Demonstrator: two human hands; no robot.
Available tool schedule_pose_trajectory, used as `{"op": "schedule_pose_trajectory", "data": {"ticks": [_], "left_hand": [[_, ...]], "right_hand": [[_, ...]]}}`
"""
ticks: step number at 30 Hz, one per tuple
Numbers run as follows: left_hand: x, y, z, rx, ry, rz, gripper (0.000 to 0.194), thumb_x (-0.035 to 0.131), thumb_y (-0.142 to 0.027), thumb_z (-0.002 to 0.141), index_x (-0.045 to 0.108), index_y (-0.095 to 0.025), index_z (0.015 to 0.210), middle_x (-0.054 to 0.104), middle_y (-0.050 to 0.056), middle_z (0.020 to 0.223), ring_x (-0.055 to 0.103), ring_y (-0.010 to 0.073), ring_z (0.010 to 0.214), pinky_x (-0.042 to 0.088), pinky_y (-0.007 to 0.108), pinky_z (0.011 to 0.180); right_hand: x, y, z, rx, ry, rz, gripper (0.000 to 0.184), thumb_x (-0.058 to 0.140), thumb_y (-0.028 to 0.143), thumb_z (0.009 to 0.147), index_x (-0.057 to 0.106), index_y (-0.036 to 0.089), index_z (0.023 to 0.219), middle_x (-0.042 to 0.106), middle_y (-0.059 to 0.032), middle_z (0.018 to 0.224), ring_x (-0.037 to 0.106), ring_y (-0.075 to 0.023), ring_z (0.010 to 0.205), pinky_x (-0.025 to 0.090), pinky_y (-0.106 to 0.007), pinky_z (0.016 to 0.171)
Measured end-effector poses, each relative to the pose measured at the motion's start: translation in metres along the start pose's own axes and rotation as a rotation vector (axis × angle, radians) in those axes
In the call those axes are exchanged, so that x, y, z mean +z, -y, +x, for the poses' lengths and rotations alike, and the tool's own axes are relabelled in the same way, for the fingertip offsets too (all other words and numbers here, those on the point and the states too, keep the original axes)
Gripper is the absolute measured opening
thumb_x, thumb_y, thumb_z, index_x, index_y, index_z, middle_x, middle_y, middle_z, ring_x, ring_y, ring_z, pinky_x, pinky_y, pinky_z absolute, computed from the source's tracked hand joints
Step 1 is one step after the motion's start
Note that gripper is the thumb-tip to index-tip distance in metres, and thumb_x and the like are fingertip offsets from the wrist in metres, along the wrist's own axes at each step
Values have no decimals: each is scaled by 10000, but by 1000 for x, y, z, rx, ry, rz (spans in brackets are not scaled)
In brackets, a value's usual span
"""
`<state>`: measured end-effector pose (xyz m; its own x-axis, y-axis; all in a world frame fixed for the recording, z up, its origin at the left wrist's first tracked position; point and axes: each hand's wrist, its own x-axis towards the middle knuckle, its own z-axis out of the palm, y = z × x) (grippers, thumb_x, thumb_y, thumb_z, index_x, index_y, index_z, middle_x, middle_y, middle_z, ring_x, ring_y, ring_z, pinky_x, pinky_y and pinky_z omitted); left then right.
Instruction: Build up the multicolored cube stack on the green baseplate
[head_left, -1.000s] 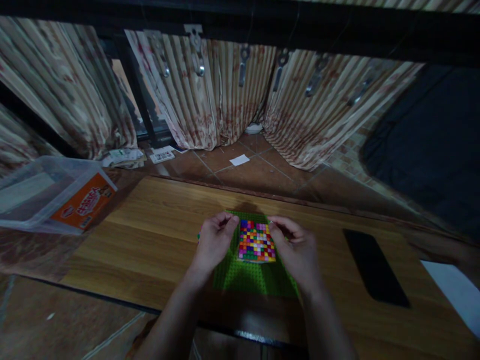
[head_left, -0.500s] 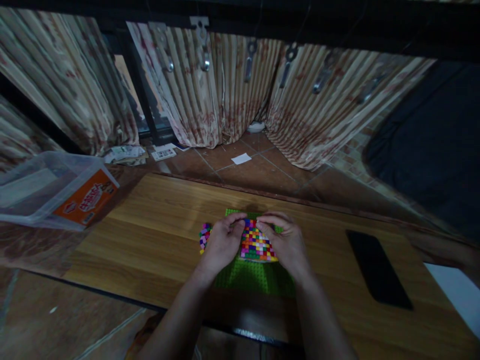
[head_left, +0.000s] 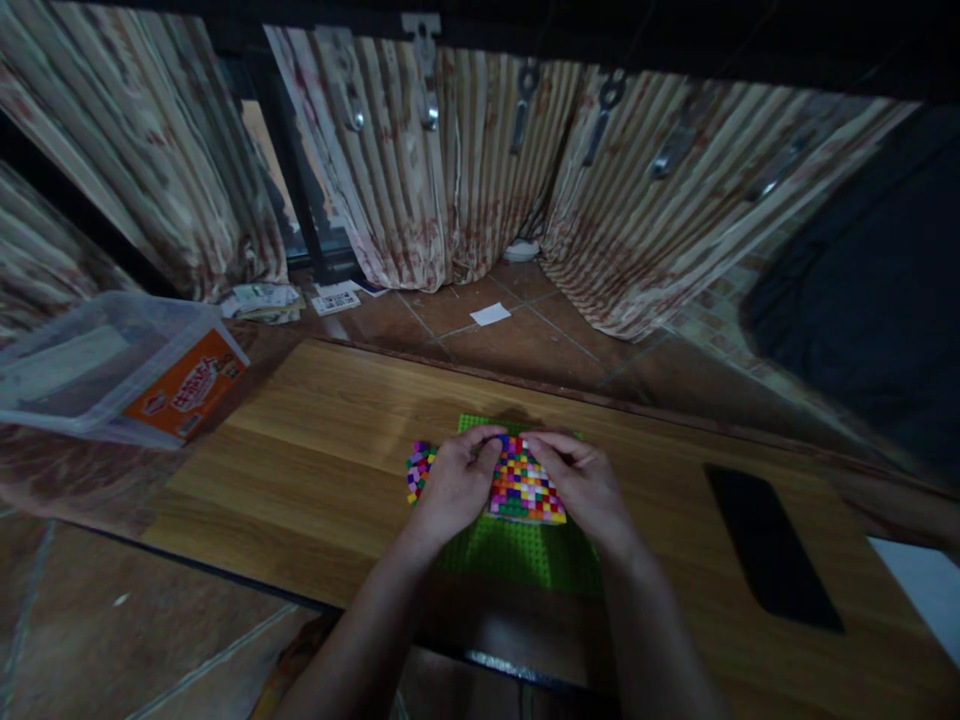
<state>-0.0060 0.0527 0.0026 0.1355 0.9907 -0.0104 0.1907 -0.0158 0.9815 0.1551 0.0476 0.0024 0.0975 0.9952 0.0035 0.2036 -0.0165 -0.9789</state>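
A block of small multicoloured toy bricks (head_left: 528,489) sits over a green studded baseplate (head_left: 525,555), its bricks packed tightly in rows. My left hand (head_left: 459,480) is closed at its far left corner, thumb and forefinger pinched together. At the far right edge my right hand (head_left: 586,487) pinches in the same way, its fingertips close to the left ones. Whether a single loose brick is between the fingertips is too small to tell. Beside my left hand lies a pile of loose bricks (head_left: 419,470), partly hidden behind that hand.
The wooden table (head_left: 315,430) carries a black flat slab (head_left: 772,545) on the right, with a white sheet (head_left: 919,585) beyond it. On the left stands a clear plastic bin (head_left: 97,405) with an orange label. Curtains (head_left: 487,170) and papers (head_left: 262,302) are behind the table.
The whole view has shifted slightly, so things appear a little farther right. Both hands stay at the far edge of the brick block, with little change in their pinch.
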Motion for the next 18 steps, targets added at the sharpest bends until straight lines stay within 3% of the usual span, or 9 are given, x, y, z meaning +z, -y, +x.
{"op": "schedule_pose_trajectory", "data": {"ticks": [11, 18], "left_hand": [[1, 4, -1, 21, 9, 2, 299, 487, -307, 889, 672, -193, 1093, 725, 26, 1014, 653, 168, 906, 497, 274, 834], [0, 2, -1, 23, -7, 25, 290, 493, -298, 884, 677, -190, 1080, 719, 30, 1044, 650, 169, 929, 488, 277, 864]], "right_hand": [[5, -2, 0, 94, -36, 62, 292, 696, 446, 718, 762, 198, 857, 745, -50, 836, 653, -204, 750, 482, -303, 679], [6, -1, -1, 63, -37, 6, 288, 675, 440, 734, 759, 200, 868, 742, -51, 854, 655, -208, 779, 482, -298, 680]]}}
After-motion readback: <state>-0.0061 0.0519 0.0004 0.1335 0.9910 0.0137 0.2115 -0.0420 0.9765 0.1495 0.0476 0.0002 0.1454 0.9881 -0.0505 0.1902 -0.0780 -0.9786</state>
